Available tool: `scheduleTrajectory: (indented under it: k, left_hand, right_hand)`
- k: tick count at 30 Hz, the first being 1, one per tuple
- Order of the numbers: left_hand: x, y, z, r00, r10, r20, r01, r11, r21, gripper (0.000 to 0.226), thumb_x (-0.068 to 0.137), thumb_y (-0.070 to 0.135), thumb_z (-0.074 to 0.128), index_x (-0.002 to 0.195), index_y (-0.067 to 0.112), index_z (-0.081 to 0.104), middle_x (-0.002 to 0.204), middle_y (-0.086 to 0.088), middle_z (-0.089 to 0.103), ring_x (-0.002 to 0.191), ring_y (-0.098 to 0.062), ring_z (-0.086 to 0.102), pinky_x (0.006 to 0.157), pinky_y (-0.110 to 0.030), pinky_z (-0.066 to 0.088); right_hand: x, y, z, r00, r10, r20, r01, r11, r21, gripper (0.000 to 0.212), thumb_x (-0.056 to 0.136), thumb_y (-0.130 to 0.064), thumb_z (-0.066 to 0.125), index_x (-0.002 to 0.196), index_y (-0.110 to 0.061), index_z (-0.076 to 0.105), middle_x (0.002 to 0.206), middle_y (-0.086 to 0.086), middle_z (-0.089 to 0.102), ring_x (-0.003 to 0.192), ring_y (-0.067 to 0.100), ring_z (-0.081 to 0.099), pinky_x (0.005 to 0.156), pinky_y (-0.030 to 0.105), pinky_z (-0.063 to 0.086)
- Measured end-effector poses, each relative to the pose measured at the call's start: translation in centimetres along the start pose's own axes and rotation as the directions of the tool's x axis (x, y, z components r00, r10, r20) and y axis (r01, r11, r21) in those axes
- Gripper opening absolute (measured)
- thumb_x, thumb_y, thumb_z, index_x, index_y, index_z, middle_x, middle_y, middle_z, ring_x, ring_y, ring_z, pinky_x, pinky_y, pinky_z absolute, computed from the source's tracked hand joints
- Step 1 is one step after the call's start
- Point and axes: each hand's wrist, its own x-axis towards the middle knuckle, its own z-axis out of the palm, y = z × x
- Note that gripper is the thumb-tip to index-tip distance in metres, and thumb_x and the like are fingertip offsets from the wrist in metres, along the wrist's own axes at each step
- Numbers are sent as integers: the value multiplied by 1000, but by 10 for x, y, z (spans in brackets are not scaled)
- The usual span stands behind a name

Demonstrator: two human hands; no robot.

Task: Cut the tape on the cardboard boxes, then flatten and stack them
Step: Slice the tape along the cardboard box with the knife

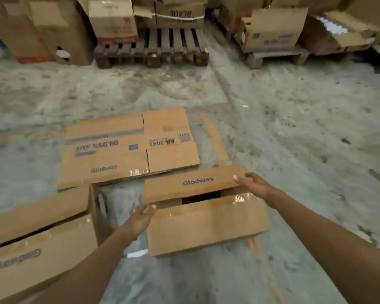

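Note:
A brown "Glodway" cardboard box [204,222] stands on the concrete floor in front of me, its top flaps parted with a dark gap between them. My left hand [140,219] rests against the box's left top corner, fingers spread. My right hand [253,184] lies on the far flap's right end, fingers extended. Behind it a flattened "Glodway" box [123,150] lies flat on the floor. A second upright box [37,240] with its top seam split stands at the lower left. A small white object [137,253] lies on the floor by the box; I cannot tell what it is.
Two wooden pallets [151,49] [276,55] loaded with cardboard boxes stand at the back. More boxes [42,31] lean at the back left. Bare concrete floor [294,128] stretches between them and me, with faded orange paint marks.

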Motion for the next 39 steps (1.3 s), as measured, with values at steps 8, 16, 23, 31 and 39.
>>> scheduleTrajectory:
  k: [8,16,23,31,39]
  left_hand:
    - [190,-58,66,888,68,-454,-163,971,-174,78,88,74,35,146,21,37,143,-17,47,129,-41,45,109,-52,34]
    - [183,-65,94,655,191,-732,-223,973,55,65,95,63,28,129,13,52,127,-23,58,116,-42,54,95,-48,40]
    - [141,5,91,627,193,-754,-739,455,-497,66,96,65,19,103,14,60,106,-8,66,98,-27,61,87,-36,46]
    - [164,-51,127,909,364,-202,-286,194,-938,59,76,76,49,97,24,67,95,-3,67,69,-23,66,56,-27,52]
    - [151,-101,107,945,327,17,-242,733,-636,110,62,98,15,132,25,58,129,-5,61,119,-31,54,95,-53,42]
  right_hand:
    - [167,124,71,878,-130,-460,100,991,-91,122,46,-96,52,141,-20,38,138,12,51,123,35,53,103,50,43]
    - [164,163,73,747,-233,-623,321,946,32,83,66,-60,78,132,-17,51,129,11,62,116,33,58,96,43,47]
    - [123,209,41,492,-306,-815,759,609,230,72,73,8,78,137,-8,48,126,5,59,108,20,60,93,34,53]
    - [152,295,91,570,-41,-821,628,666,402,45,80,17,64,116,-8,54,112,19,62,98,19,66,81,40,50]
    - [150,322,144,710,-59,-701,527,705,474,53,84,3,56,134,2,38,125,9,47,115,24,47,100,40,39]
